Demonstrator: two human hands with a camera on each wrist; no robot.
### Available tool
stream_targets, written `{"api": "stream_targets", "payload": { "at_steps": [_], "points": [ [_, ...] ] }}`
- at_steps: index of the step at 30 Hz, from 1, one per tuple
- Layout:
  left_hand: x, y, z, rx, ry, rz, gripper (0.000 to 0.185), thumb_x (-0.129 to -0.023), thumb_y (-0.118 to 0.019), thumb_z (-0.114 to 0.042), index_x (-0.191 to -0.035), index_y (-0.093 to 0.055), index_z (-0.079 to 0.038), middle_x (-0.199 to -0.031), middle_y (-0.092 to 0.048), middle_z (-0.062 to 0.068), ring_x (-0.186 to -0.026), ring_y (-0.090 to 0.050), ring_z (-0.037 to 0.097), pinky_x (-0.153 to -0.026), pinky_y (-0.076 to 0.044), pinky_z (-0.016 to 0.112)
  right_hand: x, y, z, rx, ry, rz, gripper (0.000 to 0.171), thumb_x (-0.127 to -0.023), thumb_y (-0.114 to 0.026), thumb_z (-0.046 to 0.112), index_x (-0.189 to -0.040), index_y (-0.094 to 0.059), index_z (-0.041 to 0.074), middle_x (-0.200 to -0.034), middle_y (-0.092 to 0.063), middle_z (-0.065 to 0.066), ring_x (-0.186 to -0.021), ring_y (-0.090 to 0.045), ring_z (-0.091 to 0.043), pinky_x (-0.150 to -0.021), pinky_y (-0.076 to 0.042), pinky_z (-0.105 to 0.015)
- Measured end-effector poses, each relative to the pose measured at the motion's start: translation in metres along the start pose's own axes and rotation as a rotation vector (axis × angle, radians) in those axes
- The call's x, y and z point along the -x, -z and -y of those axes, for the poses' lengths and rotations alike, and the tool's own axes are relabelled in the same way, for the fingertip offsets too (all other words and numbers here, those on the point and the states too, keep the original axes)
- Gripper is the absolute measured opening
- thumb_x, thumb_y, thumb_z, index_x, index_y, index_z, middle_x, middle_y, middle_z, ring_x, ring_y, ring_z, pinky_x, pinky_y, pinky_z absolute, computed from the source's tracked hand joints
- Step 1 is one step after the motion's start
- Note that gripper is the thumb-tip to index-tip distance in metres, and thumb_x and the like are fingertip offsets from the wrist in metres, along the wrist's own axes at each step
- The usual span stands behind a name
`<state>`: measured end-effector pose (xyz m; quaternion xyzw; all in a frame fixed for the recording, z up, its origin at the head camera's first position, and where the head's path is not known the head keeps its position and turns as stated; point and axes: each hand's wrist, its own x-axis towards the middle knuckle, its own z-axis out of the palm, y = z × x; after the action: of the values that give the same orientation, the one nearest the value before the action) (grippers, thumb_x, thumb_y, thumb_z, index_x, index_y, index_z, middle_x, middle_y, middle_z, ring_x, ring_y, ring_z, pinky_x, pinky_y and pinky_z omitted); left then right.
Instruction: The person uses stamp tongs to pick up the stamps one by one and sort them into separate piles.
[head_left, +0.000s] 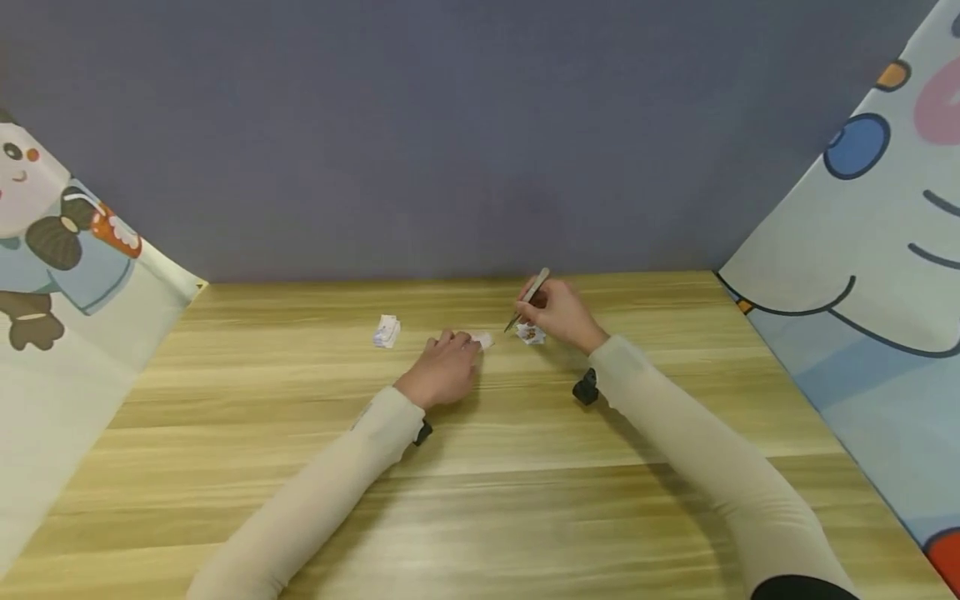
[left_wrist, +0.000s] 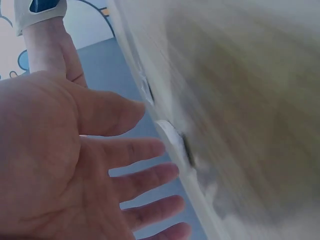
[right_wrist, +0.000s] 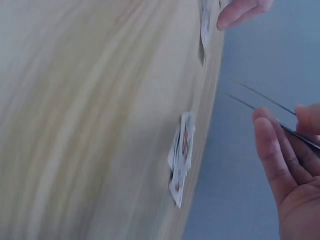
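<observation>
Wooden tabletop (head_left: 480, 500): we log three small paper scraps, all lying flat.
Right hand (head_left: 562, 315): pinches tweezers (head_left: 528, 298), tips above a printed scrap (head_left: 530, 334), none lifted.
Left hand (head_left: 446, 367): fingers straight, resting by a white scrap (head_left: 482, 339).
Untouched: third scrap (head_left: 387, 331).

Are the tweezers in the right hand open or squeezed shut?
Open: the right wrist view shows the tweezers' two thin prongs apart, nothing between the tips.

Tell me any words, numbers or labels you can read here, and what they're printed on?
None can be read.
Small paper piece left of the left hand: print too small.
Paper piece under the right hand: coloured marks, blurred.
Tweezers: no marking visible.
Cartoon cloths at the sides: pictures only, no letters.
</observation>
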<state>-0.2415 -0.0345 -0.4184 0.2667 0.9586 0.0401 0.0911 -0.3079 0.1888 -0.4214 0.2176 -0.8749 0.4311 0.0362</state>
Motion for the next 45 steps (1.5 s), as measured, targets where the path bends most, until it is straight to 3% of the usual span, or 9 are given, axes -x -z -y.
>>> {"api": "stream_targets", "payload": {
  "at_steps": [11, 16, 20, 30, 37, 42, 45],
  "points": [
    [0.008, -0.003, 0.003, -0.057, -0.012, 0.048, 0.042, -0.099, -0.046, -0.024, -0.138, -0.046, -0.007, -0.141, -0.039, 0.009, -0.124, -0.035, 0.028, -0.099, -0.032, 0.048, -0.005, -0.024, 0.006, -0.039, -0.002, 0.053, 0.008, -0.091, -0.064, 0.009, -0.095, -0.064, 0.002, -0.083, -0.067, -0.011, -0.072, -0.066, -0.028, -0.058, -0.053, -0.029],
    [0.008, -0.003, 0.003, -0.06, -0.002, 0.045, 0.043, -0.099, -0.046, -0.025, -0.139, -0.046, -0.008, -0.142, -0.039, 0.008, -0.125, -0.035, 0.027, -0.101, -0.031, 0.049, -0.007, -0.029, 0.009, -0.097, 0.026, 0.06, 0.011, -0.09, -0.062, 0.002, -0.097, -0.062, -0.006, -0.084, -0.065, -0.015, -0.071, -0.065, -0.031, -0.061, -0.054, -0.038],
    [0.008, -0.003, 0.003, -0.055, 0.003, 0.048, 0.043, -0.099, -0.046, -0.025, -0.139, -0.046, -0.008, -0.142, -0.039, 0.008, -0.125, -0.035, 0.028, -0.101, -0.03, 0.049, -0.007, -0.031, 0.011, -0.118, 0.019, 0.064, 0.006, -0.091, -0.062, 0.002, -0.095, -0.061, -0.003, -0.085, -0.065, -0.017, -0.072, -0.065, -0.032, -0.062, -0.055, -0.041],
    [0.009, -0.005, 0.006, -0.085, 0.003, 0.06, 0.045, -0.099, -0.045, -0.026, -0.141, -0.043, -0.008, -0.142, -0.038, 0.008, -0.122, -0.035, 0.028, -0.098, -0.032, 0.047, -0.01, -0.025, 0.02, -0.089, 0.095, -0.056, 0.006, -0.093, -0.06, 0.006, -0.096, -0.061, 0.001, -0.079, -0.063, -0.009, -0.07, -0.064, -0.033, -0.054, -0.052, -0.03],
    [0.015, 0.003, 0.019, 0.029, 0.046, 0.02, 0.048, -0.099, -0.046, -0.024, -0.143, -0.04, -0.006, -0.146, -0.034, 0.011, -0.131, -0.029, 0.032, -0.102, -0.028, 0.051, -0.021, -0.023, 0.033, -0.066, 0.196, -0.07, 0.005, -0.091, -0.063, 0.005, -0.094, -0.062, 0.002, -0.074, -0.065, -0.007, -0.064, -0.064, -0.027, -0.055, -0.052, -0.028],
    [0.024, 0.011, 0.034, 0.044, 0.09, -0.008, 0.049, -0.099, -0.047, -0.023, -0.144, -0.038, -0.005, -0.147, -0.032, 0.014, -0.133, -0.026, 0.033, -0.103, -0.026, 0.052, -0.03, -0.027, 0.043, -0.054, 0.227, -0.066, 0.007, -0.091, -0.063, 0.007, -0.094, -0.062, 0.001, -0.073, -0.064, -0.003, -0.062, -0.063, -0.017, -0.055, -0.052, -0.027],
    [0.03, 0.016, 0.044, 0.053, 0.116, -0.016, 0.05, -0.099, -0.047, -0.023, -0.144, -0.037, -0.004, -0.147, -0.032, 0.015, -0.133, -0.026, 0.034, -0.104, -0.025, 0.052, -0.036, -0.032, 0.047, -0.07, 0.227, -0.058, 0.005, -0.09, -0.064, 0.006, -0.093, -0.062, 0.003, -0.073, -0.064, -0.002, -0.063, -0.064, -0.021, -0.055, -0.052, -0.027]
  ]
}}
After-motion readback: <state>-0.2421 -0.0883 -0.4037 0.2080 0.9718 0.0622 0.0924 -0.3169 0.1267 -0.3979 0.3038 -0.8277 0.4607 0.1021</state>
